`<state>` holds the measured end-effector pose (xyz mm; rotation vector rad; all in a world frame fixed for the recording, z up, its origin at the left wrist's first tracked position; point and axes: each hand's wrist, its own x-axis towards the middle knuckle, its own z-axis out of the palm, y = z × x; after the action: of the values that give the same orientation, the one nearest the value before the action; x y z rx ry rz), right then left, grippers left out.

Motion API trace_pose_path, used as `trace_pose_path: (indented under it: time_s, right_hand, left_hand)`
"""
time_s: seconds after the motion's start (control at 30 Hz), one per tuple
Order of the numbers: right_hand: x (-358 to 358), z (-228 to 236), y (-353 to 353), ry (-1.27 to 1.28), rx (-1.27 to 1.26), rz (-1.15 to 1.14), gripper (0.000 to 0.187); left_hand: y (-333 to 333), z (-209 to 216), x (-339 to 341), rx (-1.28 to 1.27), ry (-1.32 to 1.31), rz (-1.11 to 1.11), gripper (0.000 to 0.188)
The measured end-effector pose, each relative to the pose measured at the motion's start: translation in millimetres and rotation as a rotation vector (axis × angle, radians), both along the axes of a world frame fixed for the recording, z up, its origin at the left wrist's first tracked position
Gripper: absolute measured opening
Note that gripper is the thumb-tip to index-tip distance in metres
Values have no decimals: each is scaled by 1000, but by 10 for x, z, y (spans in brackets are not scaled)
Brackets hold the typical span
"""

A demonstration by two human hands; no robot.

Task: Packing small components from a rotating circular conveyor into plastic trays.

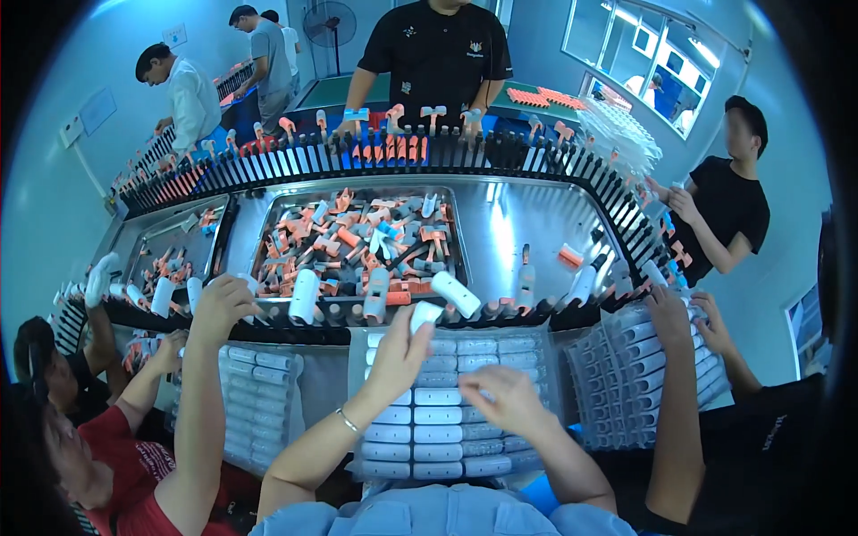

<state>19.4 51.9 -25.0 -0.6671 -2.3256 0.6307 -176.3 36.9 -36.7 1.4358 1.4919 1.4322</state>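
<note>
My left hand (399, 355), with a bracelet on its wrist, grips a white plastic shell piece (426, 314) between thumb and fingers. It is raised over the far edge of a clear plastic tray (359, 350). Rows of rounded white casings (438, 433) lie in that tray, some looking clearer or glossier than others. Over the tray's right half hovers my right hand (514, 399), its fingers bent and slightly apart, with nothing visible in them. Just beyond my left hand, another white casing (456, 293) sits tilted on the black peg rack (335, 335).
A metal pan (465, 241) holds a heap of orange, grey and white parts (357, 241). Black pegs with parts ring the metal table (505, 223). Co-workers' arms reach in at left (201, 375) and right (675, 375), beside more trays (237, 402). A person in black (438, 54) stands opposite.
</note>
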Motion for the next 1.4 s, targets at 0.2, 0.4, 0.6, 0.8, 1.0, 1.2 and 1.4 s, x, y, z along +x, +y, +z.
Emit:
trace_pose_path:
  time_s: [0.2,0.4,0.6,0.8,1.0,1.2,1.4]
  right_hand:
    - [-31,-379,-155,-213,120,168,17]
    - [-123,-693,-192,-346,149,125,16]
    - [-178,-620,-242,-354,168,121,18]
    - [-182,-714,-294,-367,120,107,28]
    - [12,-580,-307,-157,179,97,33]
    - [474,-449,-131,281,-629,-224,32]
    - [855,27,648,148,291,-677,35]
  left_hand:
    - [566,502,134,434,529,-158,37]
    - [836,515,-61,445,806,-310,46]
    - [861,719,307,472,677,-525,39]
    - [1166,493,760,60,626,-172,43]
    - [1281,332,987,-98,717,-81,33]
    - [1309,151,758,-195,835,-5,27]
    - [983,34,344,-108,895,166,30]
